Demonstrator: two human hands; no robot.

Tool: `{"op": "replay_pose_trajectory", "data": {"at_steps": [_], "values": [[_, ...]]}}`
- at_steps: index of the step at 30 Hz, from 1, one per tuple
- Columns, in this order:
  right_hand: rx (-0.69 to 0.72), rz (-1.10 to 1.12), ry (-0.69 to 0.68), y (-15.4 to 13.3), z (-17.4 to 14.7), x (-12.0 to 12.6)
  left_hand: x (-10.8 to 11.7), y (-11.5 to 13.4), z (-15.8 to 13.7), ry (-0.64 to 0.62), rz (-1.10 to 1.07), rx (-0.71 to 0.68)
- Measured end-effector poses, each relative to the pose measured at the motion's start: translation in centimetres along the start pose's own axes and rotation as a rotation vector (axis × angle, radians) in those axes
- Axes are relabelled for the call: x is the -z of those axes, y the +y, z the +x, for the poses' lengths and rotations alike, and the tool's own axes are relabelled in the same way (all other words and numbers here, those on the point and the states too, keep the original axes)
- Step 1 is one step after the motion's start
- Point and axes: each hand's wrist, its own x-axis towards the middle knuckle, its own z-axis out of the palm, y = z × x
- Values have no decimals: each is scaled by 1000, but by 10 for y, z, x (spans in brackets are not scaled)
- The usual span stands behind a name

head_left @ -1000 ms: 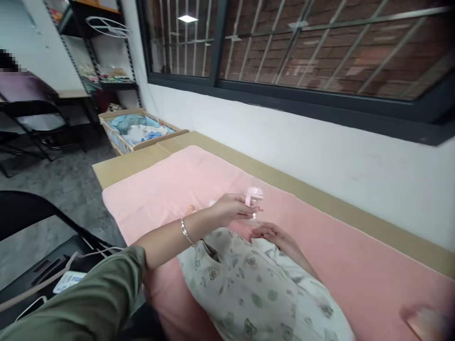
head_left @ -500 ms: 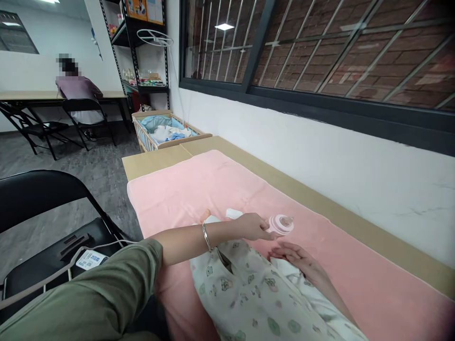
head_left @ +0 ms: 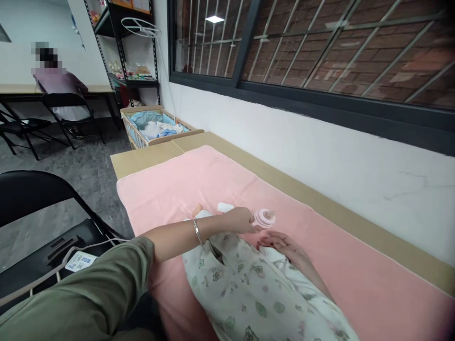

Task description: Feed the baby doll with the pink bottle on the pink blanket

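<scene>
Pink blanket [head_left: 185,175] over a tan tabletop [head_left: 142,158], with a barred window [head_left: 239,47] around 1 o'clock and a wooden cot [head_left: 174,138] up at 10. Clock's from mid-view unless I say otherwise.

So the baby bottle [head_left: 264,218] is near 4:30, teat pointing out toward 2. Left hand [head_left: 241,220] has its fingers wrapped round the lower end. Right hand [head_left: 289,248] is at the bottle's own 4:30, fingers together and loosely bent by some white cloth [head_left: 275,255]; can't tell if it's gripping anything.

What worries me: that hold looks like it's only on one end, so a lazy grip could let the bottle tip or slide. The hands are close too, so a small twist might knock bottle into knuckles. And the left forearm lies across the patterned garment [head_left: 256,293], so the bracelet [head_left: 197,231] could snag the cloth.

Headcount: one bottle, one patterned garment, one bracelet, two hands, one blanket, one cot. Black folding chairs [head_left: 31,194]: three, all between 8 and 10. Plus one seated co-worker [head_left: 59,85], back turned, at 10.
</scene>
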Motion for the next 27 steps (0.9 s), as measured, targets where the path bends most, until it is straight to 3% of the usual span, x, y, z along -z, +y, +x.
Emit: {"op": "replay_pose_trajectory", "data": {"at_steps": [5,8,11,15,20,27], "values": [[15,17,0,-11,-16,-17,5,5,-6,-20,98,16],[125,-81,4,-21,-33,-31,20,3,-6,-68,169,-10],[180,-160,29,-28,-46,-41,39,-8,0,-28,255,-28],[175,-190,23,-31,-49,-44,55,-26,7,-55,401,55],[166,-227,-35,-47,-66,-45,47,-34,8,-126,518,155],[223,-228,-4,-40,-145,-50,36,-28,10,-126,608,174]]}}
